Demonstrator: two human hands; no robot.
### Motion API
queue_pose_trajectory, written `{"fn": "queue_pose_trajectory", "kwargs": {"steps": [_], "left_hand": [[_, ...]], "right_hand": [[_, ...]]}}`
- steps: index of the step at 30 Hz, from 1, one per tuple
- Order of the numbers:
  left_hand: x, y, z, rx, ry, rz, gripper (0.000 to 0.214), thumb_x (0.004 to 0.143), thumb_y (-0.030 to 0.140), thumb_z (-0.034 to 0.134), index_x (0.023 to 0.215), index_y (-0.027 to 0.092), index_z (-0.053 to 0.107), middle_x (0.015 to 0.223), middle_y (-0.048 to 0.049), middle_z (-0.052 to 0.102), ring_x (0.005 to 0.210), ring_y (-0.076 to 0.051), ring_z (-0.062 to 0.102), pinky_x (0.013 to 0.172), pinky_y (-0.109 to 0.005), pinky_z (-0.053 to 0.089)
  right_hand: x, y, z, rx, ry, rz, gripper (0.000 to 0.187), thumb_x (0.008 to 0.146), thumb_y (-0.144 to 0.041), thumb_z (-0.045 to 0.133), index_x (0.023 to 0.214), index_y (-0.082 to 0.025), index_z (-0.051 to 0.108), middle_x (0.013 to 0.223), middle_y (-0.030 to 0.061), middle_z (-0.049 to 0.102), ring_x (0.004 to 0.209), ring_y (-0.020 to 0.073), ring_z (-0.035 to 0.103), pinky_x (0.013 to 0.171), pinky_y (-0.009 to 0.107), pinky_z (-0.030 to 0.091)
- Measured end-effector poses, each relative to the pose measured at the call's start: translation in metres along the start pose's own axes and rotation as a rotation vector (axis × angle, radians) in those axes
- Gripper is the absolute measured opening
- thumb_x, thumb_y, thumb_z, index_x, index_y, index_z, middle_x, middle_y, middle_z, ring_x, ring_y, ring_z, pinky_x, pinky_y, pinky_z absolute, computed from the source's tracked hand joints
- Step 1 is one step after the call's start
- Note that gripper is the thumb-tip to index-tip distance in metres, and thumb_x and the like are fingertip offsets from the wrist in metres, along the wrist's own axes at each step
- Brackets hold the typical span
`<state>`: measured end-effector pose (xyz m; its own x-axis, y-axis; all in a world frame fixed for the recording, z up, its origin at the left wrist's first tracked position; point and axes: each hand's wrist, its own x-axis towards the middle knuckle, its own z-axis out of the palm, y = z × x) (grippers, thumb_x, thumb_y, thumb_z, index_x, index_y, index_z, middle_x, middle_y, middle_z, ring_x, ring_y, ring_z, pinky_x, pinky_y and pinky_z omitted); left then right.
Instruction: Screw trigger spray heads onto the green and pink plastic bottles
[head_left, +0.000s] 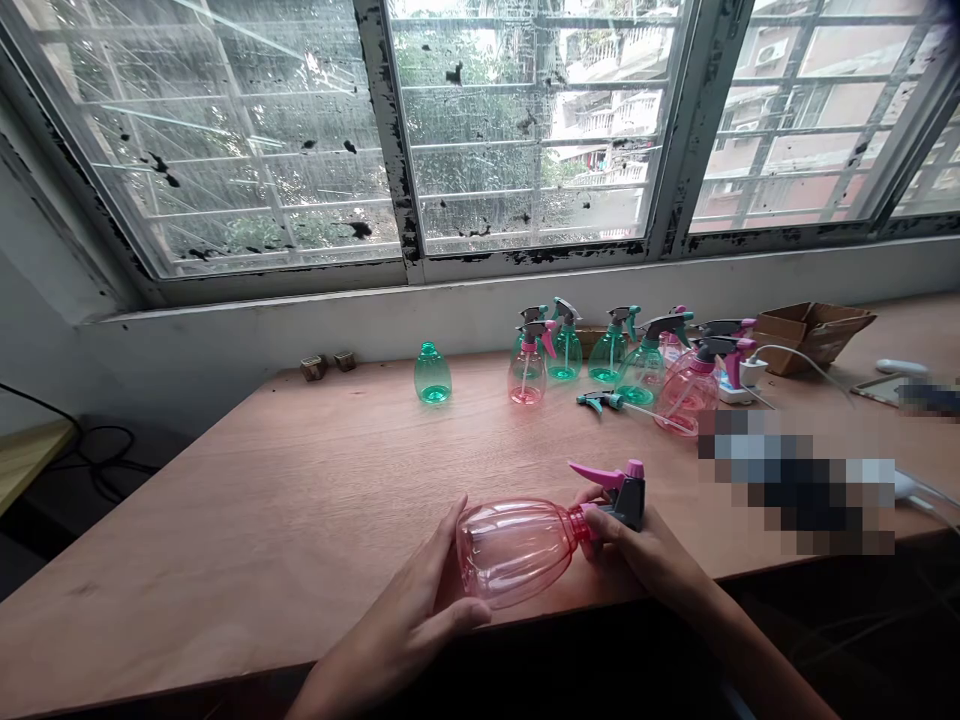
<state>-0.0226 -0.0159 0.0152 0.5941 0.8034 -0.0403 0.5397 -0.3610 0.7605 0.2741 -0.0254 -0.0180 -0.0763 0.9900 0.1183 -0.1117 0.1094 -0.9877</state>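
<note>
A clear pink spray bottle (514,553) lies sideways in front of me at the table's near edge, its base to the left. My left hand (431,585) cups the base, thumb below and fingers behind it. Around the neck and the black-and-pink trigger head (628,495) my right hand (637,545) is closed. The pink trigger points up and left. Farther back on the table lies a loose teal-and-black spray head (600,401) with its tube pointing right. A green bottle (433,375) without a head stands upright to the left of it.
Several green and pink spray bottles (564,350) with heads stand along the wall. A cardboard box (811,338), a white power strip (739,385) and cables are at the right. Two small brown blocks (313,368) sit at the back left. Barred windows rise behind the wooden table (262,520).
</note>
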Motion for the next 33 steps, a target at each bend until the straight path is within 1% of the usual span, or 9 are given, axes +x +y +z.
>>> {"fn": "queue_pose_trajectory", "kwargs": {"steps": [6, 13, 18, 20, 23, 24, 28, 33], "left_hand": [[0.001, 0.005, 0.0005, 0.017, 0.012, -0.044, 0.094, 0.089, 0.043, 0.068, 0.159, 0.028, 0.008, 0.167, -0.004, 0.01, 0.152, -0.031, 0.017, 0.125, -0.049, 0.019], [0.0026, 0.0034, 0.0018, 0.016, 0.027, -0.019, 0.096, 0.088, 0.041, 0.07, 0.159, 0.03, 0.006, 0.167, -0.005, 0.013, 0.152, -0.032, 0.019, 0.124, -0.05, 0.021], [0.0019, 0.0058, 0.0021, 0.005, 0.028, -0.009, 0.107, 0.082, 0.044, 0.077, 0.159, 0.032, 0.004, 0.167, -0.0043, 0.015, 0.151, -0.034, 0.019, 0.124, -0.05, 0.021], [0.0007, 0.0064, 0.002, -0.016, 0.033, 0.001, 0.1, 0.086, 0.047, 0.071, 0.159, 0.031, 0.005, 0.167, -0.0037, 0.014, 0.151, -0.034, 0.018, 0.124, -0.05, 0.019], [-0.0007, 0.0061, 0.0012, -0.034, 0.034, 0.001, 0.083, 0.096, 0.05, 0.056, 0.159, 0.03, 0.006, 0.167, -0.0027, 0.013, 0.152, -0.032, 0.017, 0.125, -0.049, 0.017], [-0.0008, 0.0058, 0.0009, -0.031, 0.029, -0.009, 0.082, 0.096, 0.049, 0.055, 0.159, 0.03, 0.006, 0.167, -0.0025, 0.013, 0.152, -0.031, 0.017, 0.125, -0.049, 0.017], [0.001, 0.0047, 0.001, 0.004, 0.015, -0.043, 0.092, 0.091, 0.044, 0.065, 0.159, 0.028, 0.006, 0.167, -0.0043, 0.01, 0.153, -0.03, 0.015, 0.125, -0.048, 0.016], [0.0027, 0.0049, 0.003, 0.025, 0.033, -0.025, 0.103, 0.085, 0.041, 0.073, 0.159, 0.028, 0.002, 0.167, -0.0057, 0.011, 0.152, -0.03, 0.017, 0.125, -0.047, 0.016]], "right_hand": [[-0.0008, -0.0008, -0.0001, 0.001, 0.0, 0.005, 0.041, 0.084, -0.057, 0.069, 0.091, -0.019, 0.059, 0.059, -0.0018, 0.065, 0.045, 0.015, 0.06, 0.045, 0.026, 0.046], [-0.0011, -0.0016, -0.0004, -0.031, 0.0, 0.005, 0.04, 0.084, -0.058, 0.068, 0.091, -0.019, 0.06, 0.061, -0.001, 0.066, 0.048, 0.0161, 0.062, 0.046, 0.028, 0.048], [-0.0008, -0.002, 0.0001, -0.035, 0.007, 0.007, 0.042, 0.084, -0.059, 0.069, 0.091, -0.019, 0.06, 0.06, -0.0013, 0.066, 0.047, 0.0161, 0.061, 0.046, 0.028, 0.048], [-0.0008, -0.0022, 0.0003, -0.032, 0.006, 0.007, 0.041, 0.084, -0.058, 0.069, 0.091, -0.019, 0.06, 0.06, -0.0013, 0.066, 0.047, 0.0159, 0.061, 0.046, 0.027, 0.048], [-0.0007, -0.0017, 0.0002, -0.025, -0.004, 0.003, 0.039, 0.085, -0.057, 0.068, 0.091, -0.019, 0.06, 0.06, -0.0014, 0.066, 0.047, 0.0153, 0.061, 0.046, 0.027, 0.048], [-0.0007, -0.0015, 0.0, -0.025, -0.007, 0.002, 0.039, 0.085, -0.056, 0.068, 0.091, -0.019, 0.06, 0.06, -0.0013, 0.066, 0.047, 0.0151, 0.061, 0.046, 0.027, 0.048], [-0.0011, -0.0017, -0.0009, -0.028, -0.013, 0.009, 0.039, 0.086, -0.056, 0.068, 0.091, -0.018, 0.059, 0.061, -0.001, 0.066, 0.047, 0.0152, 0.061, 0.046, 0.027, 0.047], [-0.0018, -0.0032, -0.0006, -0.017, -0.015, 0.014, 0.04, 0.085, -0.056, 0.068, 0.093, -0.019, 0.059, 0.061, -0.0016, 0.066, 0.047, 0.015, 0.061, 0.046, 0.026, 0.047]]}}
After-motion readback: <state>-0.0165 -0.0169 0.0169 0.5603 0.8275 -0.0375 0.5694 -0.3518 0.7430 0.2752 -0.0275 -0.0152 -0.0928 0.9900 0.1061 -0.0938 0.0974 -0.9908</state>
